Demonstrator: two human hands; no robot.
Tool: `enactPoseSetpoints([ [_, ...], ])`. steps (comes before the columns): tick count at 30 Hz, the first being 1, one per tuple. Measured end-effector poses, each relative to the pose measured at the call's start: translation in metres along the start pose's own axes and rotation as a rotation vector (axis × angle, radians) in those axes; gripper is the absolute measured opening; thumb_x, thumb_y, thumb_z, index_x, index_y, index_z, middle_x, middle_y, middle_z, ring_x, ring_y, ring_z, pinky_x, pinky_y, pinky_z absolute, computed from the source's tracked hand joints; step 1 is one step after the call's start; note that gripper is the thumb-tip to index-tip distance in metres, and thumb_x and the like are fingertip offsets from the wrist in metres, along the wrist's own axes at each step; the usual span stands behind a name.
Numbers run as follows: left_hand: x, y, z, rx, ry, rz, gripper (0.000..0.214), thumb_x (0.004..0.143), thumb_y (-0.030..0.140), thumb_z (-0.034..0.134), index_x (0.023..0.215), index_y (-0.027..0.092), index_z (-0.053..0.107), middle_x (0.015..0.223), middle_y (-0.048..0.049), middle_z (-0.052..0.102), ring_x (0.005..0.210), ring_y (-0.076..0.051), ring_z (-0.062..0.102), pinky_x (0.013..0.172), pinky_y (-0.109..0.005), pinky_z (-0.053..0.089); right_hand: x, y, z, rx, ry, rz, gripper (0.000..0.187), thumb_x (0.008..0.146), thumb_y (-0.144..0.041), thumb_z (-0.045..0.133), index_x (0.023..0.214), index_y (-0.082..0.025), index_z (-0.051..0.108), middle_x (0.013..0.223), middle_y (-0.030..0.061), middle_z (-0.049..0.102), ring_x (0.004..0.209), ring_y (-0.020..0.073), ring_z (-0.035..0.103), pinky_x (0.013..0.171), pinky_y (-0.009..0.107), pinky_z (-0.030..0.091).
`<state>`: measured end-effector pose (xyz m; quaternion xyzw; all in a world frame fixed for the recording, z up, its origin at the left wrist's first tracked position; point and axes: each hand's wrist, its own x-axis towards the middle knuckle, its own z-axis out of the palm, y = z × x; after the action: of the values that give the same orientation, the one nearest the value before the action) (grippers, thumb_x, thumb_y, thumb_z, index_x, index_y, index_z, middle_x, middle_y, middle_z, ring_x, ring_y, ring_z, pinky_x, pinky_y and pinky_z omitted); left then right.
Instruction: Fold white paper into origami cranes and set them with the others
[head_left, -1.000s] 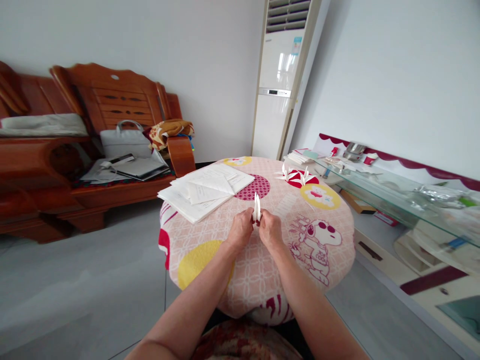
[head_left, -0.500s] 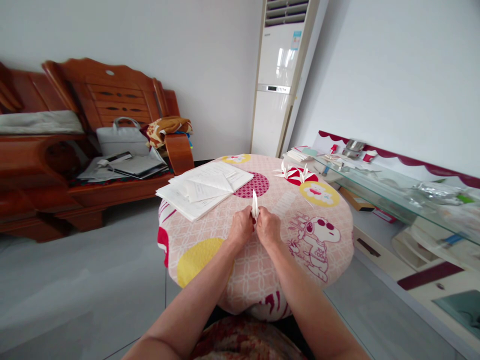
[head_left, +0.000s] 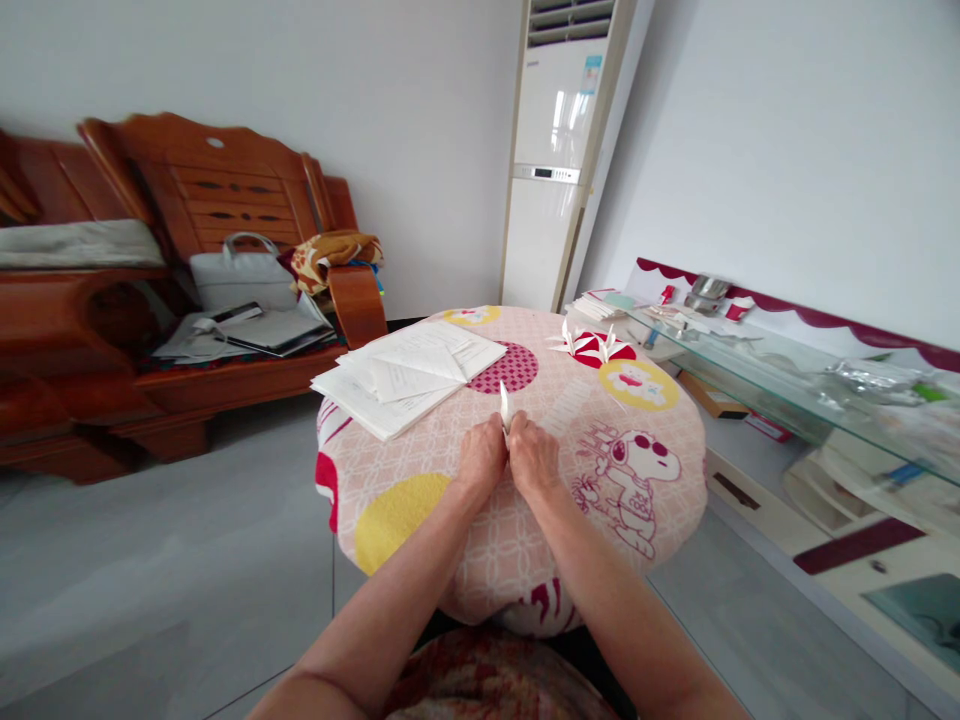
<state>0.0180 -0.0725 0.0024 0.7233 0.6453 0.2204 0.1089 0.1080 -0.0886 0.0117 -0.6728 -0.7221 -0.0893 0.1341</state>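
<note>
A small piece of folded white paper (head_left: 505, 402) stands up between my two hands, its pointed tip showing above the fingers. My left hand (head_left: 482, 452) is closed on its left side, and my right hand (head_left: 533, 452) pinches it from the right. The knuckles nearly meet, so the lower part of the paper is hidden. Beyond them, two folded white paper cranes (head_left: 571, 342) rest on a red patch of the tablecloth. To the left lies a stack of white sheets (head_left: 360, 405) with a loose folded sheet (head_left: 416, 376) on top.
A pink patterned cloth (head_left: 495, 550) covers the round table. At right stands a glass-topped cabinet (head_left: 787, 400) holding assorted items. A wooden sofa (head_left: 225, 190) with a grey bag (head_left: 244, 275) is at left, and a tall air conditioner (head_left: 544, 220) stands behind.
The folded paper's tip has tilted and shifted slightly left. My right hand has moved a little left, its fingers now closer over the paper. The cranes and stack lie as before.
</note>
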Motion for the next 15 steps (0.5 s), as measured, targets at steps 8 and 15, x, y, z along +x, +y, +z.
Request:
enactPoseSetpoints([
  [8, 0.003, -0.006, 0.006, -0.069, 0.062, 0.037, 0.020, 0.095, 0.016, 0.042, 0.098, 0.014, 0.061, 0.086, -0.0120, 0.072, 0.079, -0.023, 0.070, 0.064, -0.028, 0.042, 0.001, 0.005, 0.006, 0.108, 0.080, -0.010, 0.026, 0.101, -0.016, 0.035, 0.103, -0.015, 0.061, 0.088, 0.0084, 0.073, 0.078, 0.0199, 0.069, 0.063, 0.026, 0.039],
  [15, 0.004, -0.010, 0.007, -0.154, 0.104, 0.120, 0.020, 0.093, 0.013, 0.043, 0.098, 0.013, 0.063, 0.083, -0.0110, 0.072, 0.078, -0.022, 0.069, 0.065, -0.026, 0.043, 0.003, 0.010, 0.013, 0.236, 0.193, -0.037, 0.024, 0.097, -0.018, 0.040, 0.097, -0.015, 0.064, 0.079, 0.0073, 0.073, 0.069, 0.0183, 0.066, 0.059, 0.027, 0.031],
])
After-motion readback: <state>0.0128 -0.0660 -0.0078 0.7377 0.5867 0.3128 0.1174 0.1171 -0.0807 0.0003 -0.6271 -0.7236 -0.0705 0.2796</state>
